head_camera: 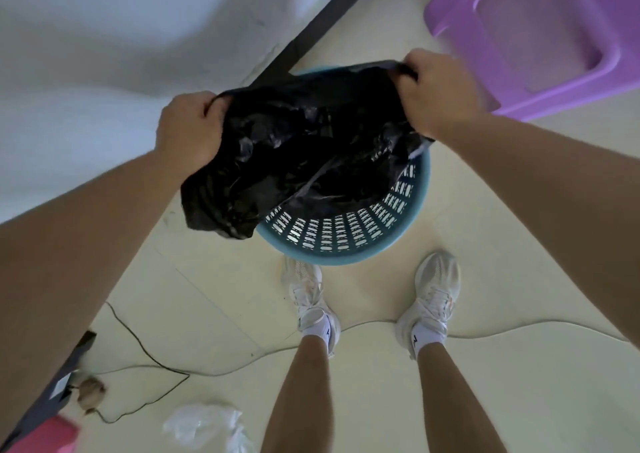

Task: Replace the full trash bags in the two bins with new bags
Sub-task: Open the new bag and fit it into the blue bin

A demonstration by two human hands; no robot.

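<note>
A black trash bag point(304, 147) is stretched open between my two hands above a round blue perforated bin point(346, 241) on the floor. My left hand point(188, 130) grips the bag's left edge, fingers curled round the plastic. My right hand point(438, 94) grips the bag's far right edge. The bag's lower part hangs into the bin and over its left rim. The bin's near wall and rim show; its far side is hidden by the bag.
A purple plastic stool point(540, 37) stands to the right behind the bin. A white wall with a dark baseboard point(332, 19) runs behind. My feet in white shoes point(433, 300) stand just before the bin. Cables point(145, 355), a crumpled white bag point(204, 425) and a pink object point(48, 435) lie at lower left.
</note>
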